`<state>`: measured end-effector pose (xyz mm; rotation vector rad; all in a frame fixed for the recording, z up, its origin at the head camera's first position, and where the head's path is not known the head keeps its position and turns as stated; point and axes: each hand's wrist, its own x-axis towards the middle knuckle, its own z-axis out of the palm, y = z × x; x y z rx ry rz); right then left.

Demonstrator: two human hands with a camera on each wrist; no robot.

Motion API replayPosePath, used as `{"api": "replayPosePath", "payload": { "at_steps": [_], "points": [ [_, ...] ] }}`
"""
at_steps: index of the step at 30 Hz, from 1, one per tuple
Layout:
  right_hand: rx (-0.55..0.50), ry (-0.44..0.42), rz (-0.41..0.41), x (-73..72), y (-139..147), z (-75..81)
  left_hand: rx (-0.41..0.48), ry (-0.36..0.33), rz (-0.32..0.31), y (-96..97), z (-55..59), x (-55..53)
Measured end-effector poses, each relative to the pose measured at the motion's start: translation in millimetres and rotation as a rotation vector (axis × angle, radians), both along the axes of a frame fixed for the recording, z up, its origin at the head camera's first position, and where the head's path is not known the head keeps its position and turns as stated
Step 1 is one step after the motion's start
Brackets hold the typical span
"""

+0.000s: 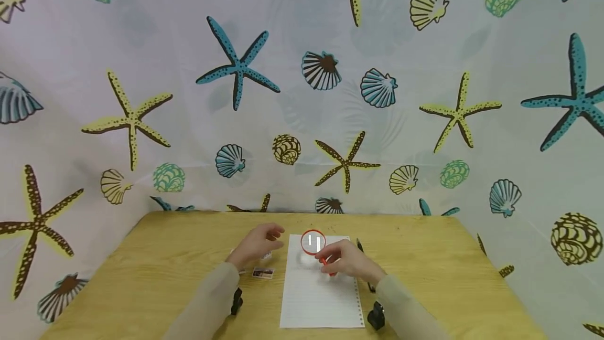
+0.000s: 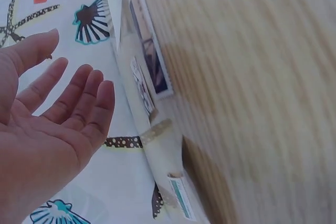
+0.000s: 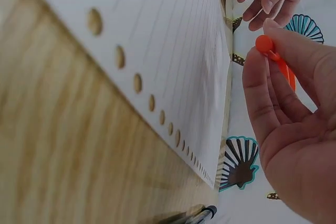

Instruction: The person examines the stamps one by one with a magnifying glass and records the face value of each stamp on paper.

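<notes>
My right hand point(image 1: 349, 261) pinches the red handle of a magnifying glass point(image 1: 313, 242) between thumb and fingers. Its round, red-rimmed lens overlaps the upper part of a lined paper sheet point(image 1: 316, 303) in the head view. In the right wrist view the handle's orange-red end point(image 3: 264, 43) pokes out between thumb and fingertip. To the left, my left hand point(image 1: 259, 244) hovers with loosely bent fingers and nothing in them. Below it lie small postage stamps, one with a dark picture point(image 1: 263, 273); the left wrist view shows that stamp point(image 2: 152, 45) and others, partly hidden by the hand in the head view.
A dark pen point(image 1: 360, 246) lies along the paper's right side, partly covered by my right arm. The punched holes point(image 3: 137, 83) run down that same edge. Behind the wooden table point(image 1: 189, 235) hangs a cloth point(image 1: 292, 119) printed with shells and starfish.
</notes>
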<state>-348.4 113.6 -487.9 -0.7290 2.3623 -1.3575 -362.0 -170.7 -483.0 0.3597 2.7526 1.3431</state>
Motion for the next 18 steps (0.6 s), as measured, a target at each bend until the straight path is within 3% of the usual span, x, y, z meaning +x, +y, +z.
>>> {"api": "replayPosePath", "payload": {
  "at_steps": [7,18],
  "points": [
    [-0.003,0.008,0.002,0.5,22.8,0.2,0.041,-0.023,-0.088,17.0,5.6,3.1],
    [-0.006,-0.031,-0.068,-2.7,57.1,7.9,-0.018,-0.032,-0.274,28.9,9.3,2.0]
  ]
}}
